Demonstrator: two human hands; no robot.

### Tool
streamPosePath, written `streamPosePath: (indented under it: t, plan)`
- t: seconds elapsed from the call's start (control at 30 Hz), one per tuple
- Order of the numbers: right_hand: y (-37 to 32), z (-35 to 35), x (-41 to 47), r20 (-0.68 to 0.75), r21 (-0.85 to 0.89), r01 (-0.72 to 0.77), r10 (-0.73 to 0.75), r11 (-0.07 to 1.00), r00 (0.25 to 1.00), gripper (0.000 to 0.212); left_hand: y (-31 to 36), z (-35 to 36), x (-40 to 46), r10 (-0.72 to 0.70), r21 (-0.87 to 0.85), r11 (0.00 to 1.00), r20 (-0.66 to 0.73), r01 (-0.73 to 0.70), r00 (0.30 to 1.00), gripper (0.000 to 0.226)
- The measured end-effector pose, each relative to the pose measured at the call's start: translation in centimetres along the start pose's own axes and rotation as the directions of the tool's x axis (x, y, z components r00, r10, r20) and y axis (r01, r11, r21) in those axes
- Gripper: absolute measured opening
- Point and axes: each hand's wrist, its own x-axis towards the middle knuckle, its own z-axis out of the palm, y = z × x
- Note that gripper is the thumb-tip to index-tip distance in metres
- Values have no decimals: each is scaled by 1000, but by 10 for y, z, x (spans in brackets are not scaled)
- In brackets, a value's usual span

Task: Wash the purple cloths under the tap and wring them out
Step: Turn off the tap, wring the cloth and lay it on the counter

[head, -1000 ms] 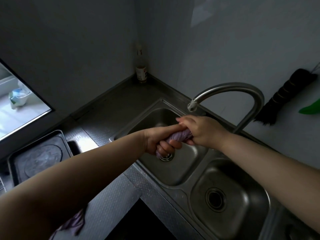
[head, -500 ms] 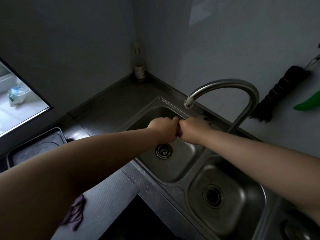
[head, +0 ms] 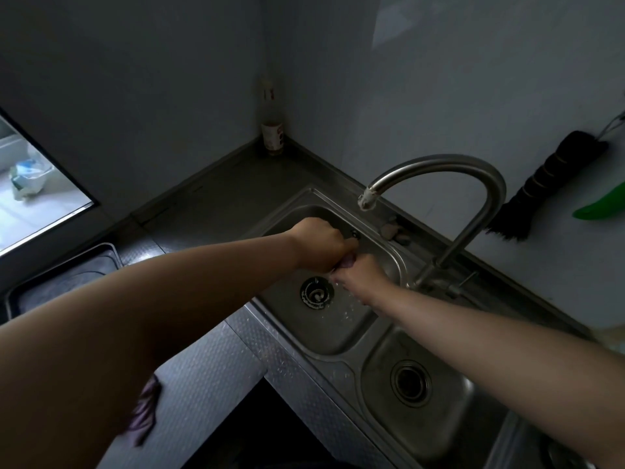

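Note:
Both my hands are fisted together over the left sink basin, below the curved steel tap. My left hand and my right hand grip a twisted purple cloth; only a small bit of it shows between them. Drops of water fall from it near the drain. No water runs from the tap spout. A second purple cloth lies on the counter at the lower left, partly hidden by my left arm.
A second basin lies to the right. A bottle stands in the corner. A dark brush and a green item hang on the right wall. A metal tray sits at the left.
My hands have turned against each other on the cloth and sunk lower into the basin. The left fist now sits farther back, the right nearer, and water drips out.

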Motion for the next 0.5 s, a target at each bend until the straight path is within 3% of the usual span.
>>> streamPosePath:
  t: [0.2, 0.5]
  plan:
    - [0, 8, -4, 38, 262, -69, 61, 963, 997, 28, -5, 3, 1, 53, 0, 999, -58, -53, 997, 37]
    - [0, 15, -9, 104, 407, -137, 104, 903, 989, 32, -8, 2, 0, 93, 27, 995, -80, -91, 992, 39]
